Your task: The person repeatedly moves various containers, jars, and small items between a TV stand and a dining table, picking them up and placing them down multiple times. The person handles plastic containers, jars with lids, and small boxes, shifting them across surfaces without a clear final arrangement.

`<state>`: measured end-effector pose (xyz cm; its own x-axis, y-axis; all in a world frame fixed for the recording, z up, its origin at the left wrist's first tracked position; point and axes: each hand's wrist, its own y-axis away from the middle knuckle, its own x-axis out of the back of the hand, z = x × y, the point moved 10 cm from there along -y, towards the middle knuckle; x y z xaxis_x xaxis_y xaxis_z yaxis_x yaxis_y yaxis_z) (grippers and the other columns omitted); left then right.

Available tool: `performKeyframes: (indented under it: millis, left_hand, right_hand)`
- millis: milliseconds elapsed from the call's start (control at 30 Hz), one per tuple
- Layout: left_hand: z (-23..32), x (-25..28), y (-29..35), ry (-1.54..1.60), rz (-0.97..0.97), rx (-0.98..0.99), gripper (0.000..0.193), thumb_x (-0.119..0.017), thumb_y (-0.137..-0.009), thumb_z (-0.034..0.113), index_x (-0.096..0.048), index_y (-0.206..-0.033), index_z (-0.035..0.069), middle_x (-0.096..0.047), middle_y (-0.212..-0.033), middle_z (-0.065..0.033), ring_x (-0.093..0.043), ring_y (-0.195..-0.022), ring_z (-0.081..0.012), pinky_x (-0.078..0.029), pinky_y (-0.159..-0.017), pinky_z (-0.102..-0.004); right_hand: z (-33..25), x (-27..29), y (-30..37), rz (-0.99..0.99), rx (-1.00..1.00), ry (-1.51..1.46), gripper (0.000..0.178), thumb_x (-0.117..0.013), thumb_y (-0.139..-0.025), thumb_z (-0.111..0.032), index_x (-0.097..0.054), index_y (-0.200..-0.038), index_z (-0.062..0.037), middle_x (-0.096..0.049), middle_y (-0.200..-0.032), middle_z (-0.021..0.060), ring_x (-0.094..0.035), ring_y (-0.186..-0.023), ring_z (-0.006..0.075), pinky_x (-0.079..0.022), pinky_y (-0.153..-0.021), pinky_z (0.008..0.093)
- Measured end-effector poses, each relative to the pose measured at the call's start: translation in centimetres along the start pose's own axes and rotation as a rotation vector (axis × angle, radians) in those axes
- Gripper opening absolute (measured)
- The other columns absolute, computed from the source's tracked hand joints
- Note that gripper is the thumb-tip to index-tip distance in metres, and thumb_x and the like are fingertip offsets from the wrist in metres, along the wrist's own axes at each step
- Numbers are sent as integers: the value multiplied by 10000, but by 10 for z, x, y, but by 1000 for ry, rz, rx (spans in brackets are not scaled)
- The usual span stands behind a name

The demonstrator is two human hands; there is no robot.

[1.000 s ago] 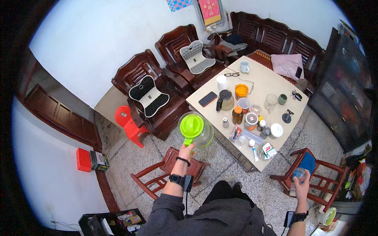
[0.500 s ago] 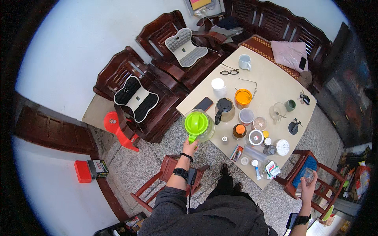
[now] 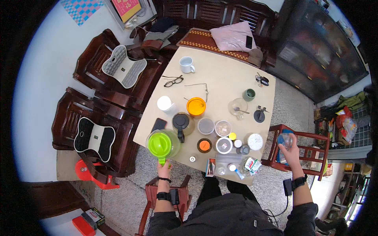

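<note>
My left hand [image 3: 164, 170] is closed round the green handle of a clear pitcher [image 3: 161, 145] with a bright green lid. The pitcher is at the table's near left corner, beside a dark phone [image 3: 159, 125]; I cannot tell whether it rests on the tabletop. My right hand [image 3: 290, 151] grips a clear drinking glass [image 3: 284, 139], held off the table's right side above a blue-seated wooden chair. Close to the green-lidded pitcher stands a second glass pot [image 3: 183, 122] with a black lid and handle.
The cream table [image 3: 224, 74] carries an orange container [image 3: 196, 106], several jars, a white mug [image 3: 186, 65], glasses [image 3: 173, 82], a glass cup with a spoon [image 3: 238, 107] and a green cup [image 3: 249, 94]. A wooden stool [image 3: 179, 192] is near my left arm; wooden armchairs [image 3: 114, 133] line the left.
My view has turned rightward, and I stand squarer to the table. Both hands keep their hold on the pitcher and the drinking glass.
</note>
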<state>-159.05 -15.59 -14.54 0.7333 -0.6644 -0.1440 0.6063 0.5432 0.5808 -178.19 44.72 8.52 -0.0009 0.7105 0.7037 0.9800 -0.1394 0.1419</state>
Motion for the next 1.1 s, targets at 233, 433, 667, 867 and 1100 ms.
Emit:
performKeyframes:
  millis: [233,433,667,867,1100]
  left_hand:
    - [23,-4,15,-353,16,-145,503,-736,-790,103,-432,-1190,83,-529,-879,-34,-524,-637,-105,-451,-504,-237]
    - [17,67,88,-242,512,-184,536,-700,-844,237,-411,-1265,74,-539,-1088,-68,-540,-874,-146,-475,-678,-285]
    - [-50,95,253,-155,918,-195,359,-635,-885,278,-494,-1159,93,-516,-1165,-13,-513,-1004,-138,-448,-750,-321]
    - [-81,54,368,-46,1060,-146,311,-643,-887,257,-508,-1133,123,-543,-1075,15,-529,-901,-124,-476,-726,-328]
    - [-87,38,430,-48,1222,-160,259,-619,-902,224,-531,-1123,122,-553,-1097,-1,-535,-988,-146,-502,-730,-333]
  right_hand:
    - [20,-14,-98,43,64,239,721,-735,-754,-328,-378,-1345,-120,-651,-1014,189,-652,-914,302,-513,-768,388]
    - [37,-35,-202,-39,115,341,748,-718,-764,-348,-338,-1372,-133,-606,-1105,202,-616,-980,334,-492,-816,410]
    - [46,-100,-315,-169,338,564,731,-646,-794,-412,-290,-1390,-182,-549,-1215,180,-595,-999,392,-499,-798,464]
    - [50,-155,-354,-259,375,632,731,-612,-802,-461,-281,-1392,-185,-562,-1149,184,-613,-940,384,-501,-755,469]
    - [47,-182,-367,-314,341,698,777,-599,-804,-493,-282,-1416,-133,-537,-1220,202,-596,-1001,384,-490,-805,464]
